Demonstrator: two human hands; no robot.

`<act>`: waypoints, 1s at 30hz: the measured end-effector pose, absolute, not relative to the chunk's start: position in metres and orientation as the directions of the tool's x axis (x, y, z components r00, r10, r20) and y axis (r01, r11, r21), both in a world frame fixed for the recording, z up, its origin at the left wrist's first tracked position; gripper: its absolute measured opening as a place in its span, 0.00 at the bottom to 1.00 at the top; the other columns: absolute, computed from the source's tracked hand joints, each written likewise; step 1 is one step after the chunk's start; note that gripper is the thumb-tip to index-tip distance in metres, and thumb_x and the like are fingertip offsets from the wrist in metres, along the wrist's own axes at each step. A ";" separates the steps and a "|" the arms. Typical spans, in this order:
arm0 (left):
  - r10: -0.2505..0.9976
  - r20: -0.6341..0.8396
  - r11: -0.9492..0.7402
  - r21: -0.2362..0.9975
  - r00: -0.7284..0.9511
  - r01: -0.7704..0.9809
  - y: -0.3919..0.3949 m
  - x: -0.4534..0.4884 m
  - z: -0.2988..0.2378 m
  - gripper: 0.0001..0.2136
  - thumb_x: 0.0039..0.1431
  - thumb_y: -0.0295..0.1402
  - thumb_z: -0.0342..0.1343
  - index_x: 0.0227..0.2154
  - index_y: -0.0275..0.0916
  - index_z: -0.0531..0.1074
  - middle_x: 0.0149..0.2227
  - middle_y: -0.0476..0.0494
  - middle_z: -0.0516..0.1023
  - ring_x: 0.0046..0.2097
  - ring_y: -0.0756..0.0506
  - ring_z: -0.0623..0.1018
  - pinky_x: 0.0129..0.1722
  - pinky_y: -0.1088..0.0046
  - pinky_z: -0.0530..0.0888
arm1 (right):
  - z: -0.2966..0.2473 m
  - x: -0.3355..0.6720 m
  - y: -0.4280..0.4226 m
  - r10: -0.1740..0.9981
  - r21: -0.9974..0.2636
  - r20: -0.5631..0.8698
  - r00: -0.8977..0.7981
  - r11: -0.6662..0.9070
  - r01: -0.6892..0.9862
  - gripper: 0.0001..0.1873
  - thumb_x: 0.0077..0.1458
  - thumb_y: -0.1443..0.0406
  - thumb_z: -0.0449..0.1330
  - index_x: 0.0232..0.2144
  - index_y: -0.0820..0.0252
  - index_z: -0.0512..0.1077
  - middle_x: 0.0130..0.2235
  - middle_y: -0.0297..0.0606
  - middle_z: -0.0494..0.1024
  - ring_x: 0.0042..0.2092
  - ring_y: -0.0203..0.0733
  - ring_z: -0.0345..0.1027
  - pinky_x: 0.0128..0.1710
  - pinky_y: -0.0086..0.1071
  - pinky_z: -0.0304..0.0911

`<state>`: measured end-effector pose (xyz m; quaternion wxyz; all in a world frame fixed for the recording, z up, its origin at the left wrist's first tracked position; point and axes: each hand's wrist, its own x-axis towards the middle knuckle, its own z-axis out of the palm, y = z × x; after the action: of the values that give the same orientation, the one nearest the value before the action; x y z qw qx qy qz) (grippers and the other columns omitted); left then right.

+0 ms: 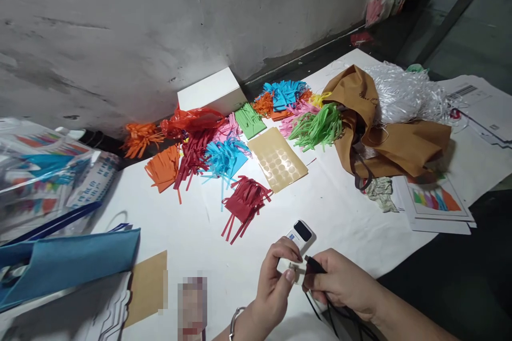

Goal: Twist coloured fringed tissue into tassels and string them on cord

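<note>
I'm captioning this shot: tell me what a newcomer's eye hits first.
Bright paper fringes, strewn across the middle and back of the white tabletop, probably stand out most. To their right, brown fabric lies beside a heap of shiny white strands. At the front, the left hand holds a small white block and the right hand a black cable.

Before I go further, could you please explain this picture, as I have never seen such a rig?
There is no machine here: a camera worn on a person's head looks down at their two bare hands. The left hand holds a small white block; the right hand holds a black cable end close to it, though whether they touch is unclear. Just beyond lies a white device with a dark screen. Farther across the white surface are colourful fringed bundles, a tan sheet and brown cloth.
</note>
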<state>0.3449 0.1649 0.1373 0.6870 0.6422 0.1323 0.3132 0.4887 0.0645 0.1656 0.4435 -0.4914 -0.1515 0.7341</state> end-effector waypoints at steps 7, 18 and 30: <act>0.707 -0.052 0.105 0.994 0.705 -0.031 0.164 0.337 0.117 0.13 0.62 0.46 0.56 0.34 0.41 0.71 0.34 0.44 0.71 0.37 0.44 0.71 0.36 0.69 0.71 | 0.146 0.484 0.065 0.853 -0.795 -0.521 -0.036 -0.501 -0.341 0.12 0.52 0.58 0.61 0.26 0.62 0.74 0.20 0.31 0.72 0.24 0.34 0.61 0.31 0.28 0.55; 0.726 -0.472 0.018 0.741 0.501 0.672 0.228 0.328 0.075 0.20 0.61 0.49 0.48 0.32 0.35 0.73 0.25 0.47 0.71 0.24 0.46 0.73 0.26 0.71 0.67 | 0.046 0.555 0.071 0.753 -0.829 -0.557 0.350 -0.478 -0.291 0.25 0.52 0.44 0.58 0.34 0.60 0.70 0.25 0.25 0.63 0.22 0.30 0.51 0.25 0.29 0.51; 0.611 -0.496 -0.595 0.226 0.617 0.771 0.190 0.379 0.047 0.23 0.51 0.28 0.63 0.51 0.33 0.67 0.49 0.31 0.75 0.44 0.30 0.82 0.40 0.60 0.75 | 0.049 0.531 0.052 0.785 -0.885 -0.447 0.428 -0.459 -0.081 0.29 0.62 0.43 0.47 0.38 0.62 0.73 0.24 0.26 0.59 0.25 0.34 0.54 0.24 0.29 0.52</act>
<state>0.3785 0.1899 0.0474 0.2141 0.8733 0.3958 -0.1870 0.5309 0.0520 0.0487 0.4573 -0.7107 -0.2476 0.4739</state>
